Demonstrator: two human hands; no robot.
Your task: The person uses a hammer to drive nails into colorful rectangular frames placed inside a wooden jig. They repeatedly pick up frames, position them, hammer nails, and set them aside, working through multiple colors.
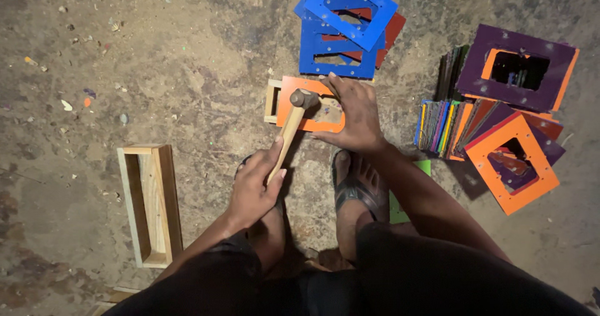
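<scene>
My left hand (255, 185) grips the wooden handle of a hammer (292, 125). The metal hammer head rests on the left part of an orange rectangular frame panel (289, 113). That panel lies on a small wooden frame (270, 100) on the dirt floor. With fingers spread, my right hand (354, 113) presses flat on the panel's right side and hides that part.
A stack of blue and red frame panels (340, 32) lies just beyond. Purple and orange panels (512, 122) and upright coloured sheets (437, 125) sit at the right. An empty wooden frame (150, 203) lies at the left. My sandalled foot (359, 185) stands beside a green sheet (406, 210).
</scene>
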